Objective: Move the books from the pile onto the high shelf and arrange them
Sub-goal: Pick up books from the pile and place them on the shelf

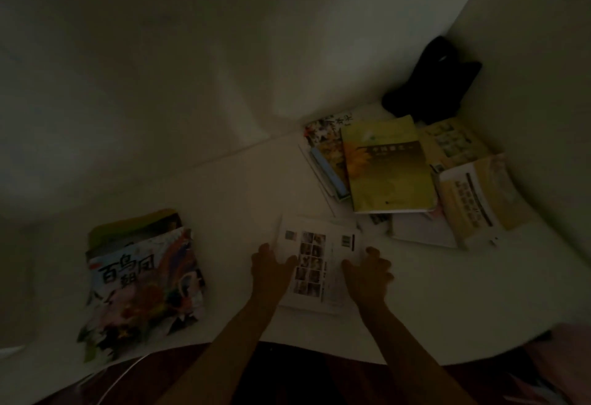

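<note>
A white book (pixel 319 264) with rows of small pictures on its cover is lying flat on the white surface (pixel 240 187), near the front edge. It is held on both sides. The left hand (pixel 270 265) is curled round the book's left edge, with the thumb on top of the cover. The right hand (pixel 367 272) is curled round the right edge, with its thumb on the cover too.

A messy pile of books is seen at the back right, close to the corner of the wall. On top of it a yellow book (pixel 388 166) with a sunflower is lying. A flowery book (pixel 326 129) and a blue-edged book (pixel 329 171) are tucked under its left side. A pale yellow book (pixel 479 200) with dark writing is spread out to the right, and another pale book (pixel 454 139) is seen behind it.

A black bag (pixel 431 81) is propped in the corner, just behind the pile.

Well apart, on the left, a colourful picture book (pixel 144 286) with big dark letters is resting on top of a green-edged book (pixel 134 224).

The room is dark, so small things are hard to make out.
</note>
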Demonstrator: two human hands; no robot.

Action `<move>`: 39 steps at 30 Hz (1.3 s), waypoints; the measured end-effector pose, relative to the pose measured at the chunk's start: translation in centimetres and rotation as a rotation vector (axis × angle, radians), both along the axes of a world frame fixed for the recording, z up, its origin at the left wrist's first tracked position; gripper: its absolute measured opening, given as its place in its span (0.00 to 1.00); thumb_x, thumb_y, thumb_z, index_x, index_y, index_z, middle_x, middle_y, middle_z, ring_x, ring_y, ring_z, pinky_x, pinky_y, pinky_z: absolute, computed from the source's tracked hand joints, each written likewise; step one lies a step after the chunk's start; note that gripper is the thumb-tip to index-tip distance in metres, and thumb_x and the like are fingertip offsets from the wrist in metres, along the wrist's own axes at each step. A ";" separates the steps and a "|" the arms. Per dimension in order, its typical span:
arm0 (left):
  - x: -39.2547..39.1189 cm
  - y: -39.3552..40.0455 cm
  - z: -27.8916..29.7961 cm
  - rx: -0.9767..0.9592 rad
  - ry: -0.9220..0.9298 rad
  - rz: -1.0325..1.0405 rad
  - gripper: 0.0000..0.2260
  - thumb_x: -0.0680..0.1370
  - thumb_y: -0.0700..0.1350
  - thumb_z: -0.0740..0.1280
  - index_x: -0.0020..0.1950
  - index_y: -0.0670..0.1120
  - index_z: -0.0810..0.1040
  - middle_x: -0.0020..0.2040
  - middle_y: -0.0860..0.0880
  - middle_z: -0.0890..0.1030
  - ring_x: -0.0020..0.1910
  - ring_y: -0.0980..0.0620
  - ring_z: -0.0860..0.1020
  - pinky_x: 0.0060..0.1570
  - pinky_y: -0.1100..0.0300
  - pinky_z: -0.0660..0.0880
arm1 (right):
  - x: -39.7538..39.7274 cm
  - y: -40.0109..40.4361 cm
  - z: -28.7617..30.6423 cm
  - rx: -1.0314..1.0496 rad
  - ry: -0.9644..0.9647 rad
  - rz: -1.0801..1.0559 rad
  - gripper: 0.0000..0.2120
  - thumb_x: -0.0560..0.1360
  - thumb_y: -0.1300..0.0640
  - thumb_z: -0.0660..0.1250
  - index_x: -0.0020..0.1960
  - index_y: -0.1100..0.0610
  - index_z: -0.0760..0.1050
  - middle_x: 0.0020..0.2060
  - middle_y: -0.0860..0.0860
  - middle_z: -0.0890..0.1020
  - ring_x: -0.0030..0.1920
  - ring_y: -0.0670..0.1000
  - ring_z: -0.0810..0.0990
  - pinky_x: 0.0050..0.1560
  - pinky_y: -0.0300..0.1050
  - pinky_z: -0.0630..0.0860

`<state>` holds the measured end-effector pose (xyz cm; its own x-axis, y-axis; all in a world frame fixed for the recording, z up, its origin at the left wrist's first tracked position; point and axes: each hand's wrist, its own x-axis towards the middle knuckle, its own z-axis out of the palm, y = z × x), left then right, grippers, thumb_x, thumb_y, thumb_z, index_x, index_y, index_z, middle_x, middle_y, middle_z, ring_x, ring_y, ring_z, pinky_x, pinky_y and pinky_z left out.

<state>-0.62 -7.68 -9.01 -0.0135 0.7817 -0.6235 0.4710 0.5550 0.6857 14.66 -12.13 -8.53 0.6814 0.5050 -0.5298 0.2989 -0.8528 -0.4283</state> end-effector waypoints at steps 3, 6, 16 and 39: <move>0.9 0.6 -0.7 -0.084 0.027 0.106 0.31 0.74 0.47 0.70 0.71 0.38 0.61 0.66 0.36 0.68 0.63 0.38 0.71 0.60 0.50 0.72 | 0.0 0.8 -0.7 0.058 0.179 -0.149 0.29 0.73 0.52 0.67 0.70 0.59 0.61 0.64 0.62 0.66 0.62 0.63 0.68 0.59 0.52 0.68; 0.7 0.9 -1.2 -0.120 0.008 0.180 0.25 0.73 0.46 0.71 0.64 0.36 0.68 0.61 0.35 0.73 0.56 0.37 0.75 0.55 0.45 0.75 | 0.3 0.5 -2.1 0.134 0.319 -0.211 0.27 0.68 0.50 0.69 0.62 0.62 0.70 0.57 0.60 0.75 0.54 0.60 0.76 0.56 0.55 0.76; 0.1 0.5 0.7 0.010 -0.149 0.380 0.12 0.77 0.35 0.63 0.54 0.42 0.61 0.48 0.44 0.71 0.39 0.50 0.71 0.38 0.58 0.71 | -0.5 0.4 -0.8 0.192 0.369 -0.111 0.17 0.72 0.56 0.69 0.57 0.59 0.67 0.56 0.59 0.74 0.53 0.58 0.74 0.56 0.55 0.74; -15.0 0.2 8.8 -0.056 -0.852 0.788 0.20 0.73 0.60 0.64 0.54 0.45 0.75 0.49 0.45 0.77 0.46 0.45 0.76 0.38 0.50 0.77 | -17.4 3.1 3.4 1.044 -0.217 1.100 0.19 0.69 0.59 0.62 0.58 0.53 0.77 0.48 0.54 0.83 0.47 0.50 0.77 0.36 0.42 0.76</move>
<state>-15.66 -7.51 -0.20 -0.0434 0.7146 -0.6982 -0.6202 0.5286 0.5796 -2.76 -9.05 -5.14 -0.2530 0.8677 0.4279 0.6951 0.4707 -0.5435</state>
